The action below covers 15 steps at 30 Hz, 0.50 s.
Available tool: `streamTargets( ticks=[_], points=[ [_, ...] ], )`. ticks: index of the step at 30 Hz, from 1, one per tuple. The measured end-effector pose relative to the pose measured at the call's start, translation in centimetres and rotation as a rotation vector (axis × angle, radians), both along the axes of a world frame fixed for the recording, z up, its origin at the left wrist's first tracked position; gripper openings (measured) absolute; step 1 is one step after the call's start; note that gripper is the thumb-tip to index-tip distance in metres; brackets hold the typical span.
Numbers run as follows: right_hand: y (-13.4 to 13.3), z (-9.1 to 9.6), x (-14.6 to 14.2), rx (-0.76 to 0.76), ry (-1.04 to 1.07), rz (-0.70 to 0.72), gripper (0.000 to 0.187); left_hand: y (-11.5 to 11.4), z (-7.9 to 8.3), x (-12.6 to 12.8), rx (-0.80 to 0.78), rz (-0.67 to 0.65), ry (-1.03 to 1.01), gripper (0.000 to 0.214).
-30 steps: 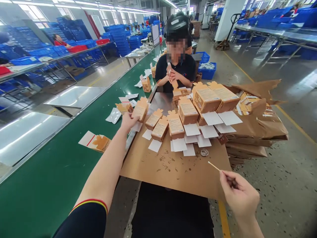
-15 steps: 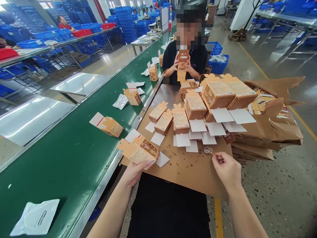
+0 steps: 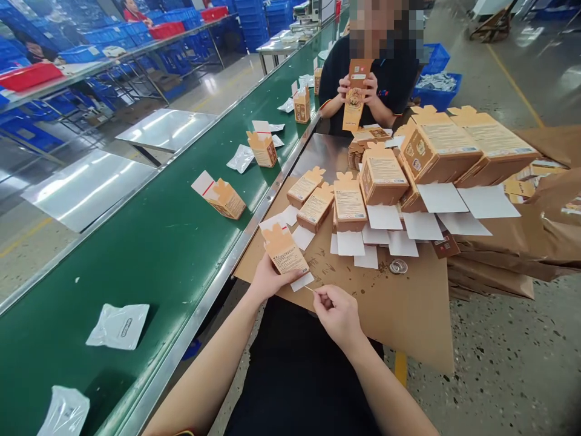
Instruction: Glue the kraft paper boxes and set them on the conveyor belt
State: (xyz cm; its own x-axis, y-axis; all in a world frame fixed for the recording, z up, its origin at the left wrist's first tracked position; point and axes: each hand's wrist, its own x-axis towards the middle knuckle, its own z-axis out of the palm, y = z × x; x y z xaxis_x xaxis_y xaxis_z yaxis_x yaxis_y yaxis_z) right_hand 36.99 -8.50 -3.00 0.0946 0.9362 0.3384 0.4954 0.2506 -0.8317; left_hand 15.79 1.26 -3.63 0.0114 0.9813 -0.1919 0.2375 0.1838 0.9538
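Observation:
My left hand [image 3: 271, 280] is closed around a small brown carton [image 3: 284, 251] with printed text, held over the table's near left edge. The carton's scalloped flaps and a white flap with a red strip point away from me, while another white flap [image 3: 303, 282] sticks out at its near end. My right hand [image 3: 338, 312] pinches a thin pale stick [image 3: 309, 289], its tip at or close to that near flap; contact is hard to make out. A small clear round dish [image 3: 398, 266] rests on the brown cardboard table cover [image 3: 385, 309].
Several cartons [image 3: 349, 203] lie stacked on the table with white flaps out. On my left, a green conveyor belt [image 3: 181, 248] carries cartons and silvery pouches [image 3: 120, 327]. Opposite, a co-worker [image 3: 367, 79] holds a flattened carton [image 3: 356, 100]. Brown paper wrapping [image 3: 503, 254] sits at right.
My right hand has moved left from the dish to the carton with the stick. My left hand has turned the carton, near flap towards my right hand. Pouches on the belt have shifted away from me.

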Motion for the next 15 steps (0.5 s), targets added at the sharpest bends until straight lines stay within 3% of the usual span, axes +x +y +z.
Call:
streamTargets(
  ticks=[8, 15],
  points=[
    [0.6, -0.6, 0.8, -0.002, -0.008, -0.018, 0.031, -0.6, -0.3, -0.1, -0.021, -0.019, -0.070, 0.089],
    [-2.3, 0.4, 3.4, 0.007, 0.043, -0.156, 0.026, -3.2, 0.5, 1.1, 0.096, 0.003, 0.097, 0.078]
  ],
)
